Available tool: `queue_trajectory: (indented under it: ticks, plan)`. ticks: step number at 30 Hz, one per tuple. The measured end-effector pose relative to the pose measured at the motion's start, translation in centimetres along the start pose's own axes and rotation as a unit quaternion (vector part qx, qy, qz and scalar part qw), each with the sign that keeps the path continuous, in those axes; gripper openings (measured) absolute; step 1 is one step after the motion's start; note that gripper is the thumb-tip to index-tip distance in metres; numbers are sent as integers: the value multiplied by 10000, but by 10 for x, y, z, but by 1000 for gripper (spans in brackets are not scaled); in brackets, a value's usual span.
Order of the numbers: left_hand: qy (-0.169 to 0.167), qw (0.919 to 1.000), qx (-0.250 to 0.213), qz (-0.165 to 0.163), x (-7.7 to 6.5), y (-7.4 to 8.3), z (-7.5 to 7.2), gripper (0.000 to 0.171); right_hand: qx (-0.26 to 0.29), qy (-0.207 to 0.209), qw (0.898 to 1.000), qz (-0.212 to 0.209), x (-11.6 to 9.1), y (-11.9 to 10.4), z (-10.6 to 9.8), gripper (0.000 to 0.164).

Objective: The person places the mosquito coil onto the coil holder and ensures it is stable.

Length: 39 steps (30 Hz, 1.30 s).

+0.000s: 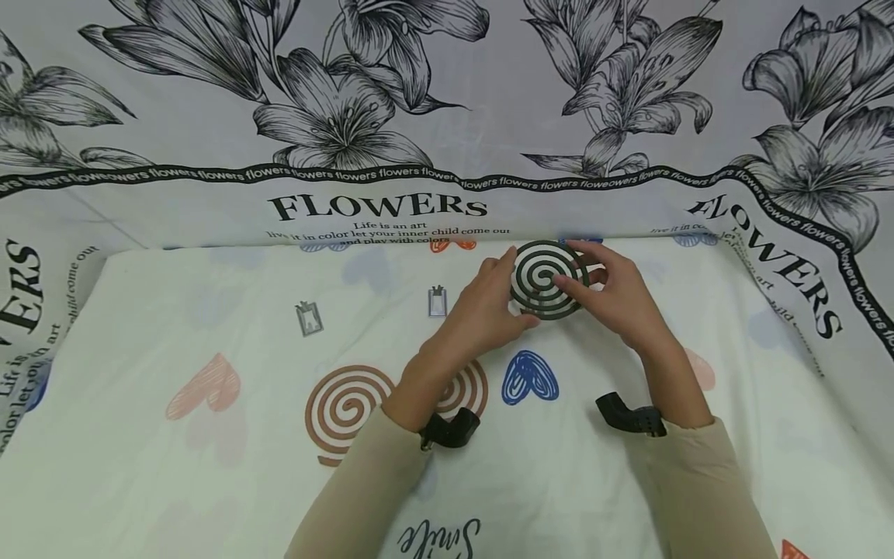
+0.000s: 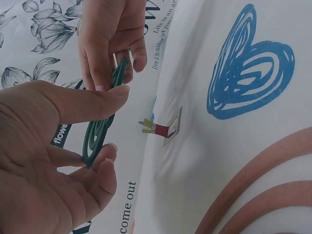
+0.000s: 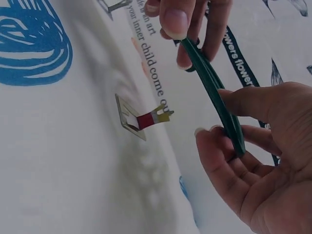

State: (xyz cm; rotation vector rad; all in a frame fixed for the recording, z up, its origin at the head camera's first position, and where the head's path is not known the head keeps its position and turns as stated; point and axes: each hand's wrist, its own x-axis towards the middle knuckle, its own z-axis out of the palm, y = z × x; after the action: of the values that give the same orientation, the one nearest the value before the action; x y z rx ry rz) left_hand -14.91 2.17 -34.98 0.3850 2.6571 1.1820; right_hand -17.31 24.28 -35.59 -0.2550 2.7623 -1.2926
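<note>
A dark green mosquito coil is held up between both hands, just in front of the table's far edge. My left hand grips its left edge, thumb on one face and fingertips at the other side. My right hand pinches the opposite edge, with a fingertip over the spiral's face. In the left wrist view the coil is tilted nearly edge-on. A small metal coil stand lies below the coil, its red-and-yellow prong bent upright; the head view mostly hides it.
Two more flat metal stands, one at the left and the other closer, lie on the white cloth. Brown spirals and a blue heart mark it. Flower-printed fabric hangs behind.
</note>
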Motion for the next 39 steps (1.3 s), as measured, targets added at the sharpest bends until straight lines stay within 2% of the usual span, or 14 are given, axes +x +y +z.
queue_trajectory:
  ticks: [6, 13, 23, 34, 39]
  plan:
    - [-38, 9996, -247, -100, -1, -2, -1, 104, 266, 2, 9995, 198, 2, -1, 4, 64]
    - [111, 9976, -670, 99, 3, -6, -1, 92, 401, 65, 9987, 296, 4, -3, 3, 62]
    - [307, 9879, -1522, 15, 9, -13, 5, 76, 428, 95, 9983, 378, 2, 1, 4, 64]
    - [963, 9794, -1771, -54, 12, -14, 17, 62, 452, 111, 9977, 488, 1, 0, 6, 65]
    - [1068, 9736, -2018, -42, 15, -17, 18, 59, 517, 145, 9976, 444, 2, 0, 9, 65]
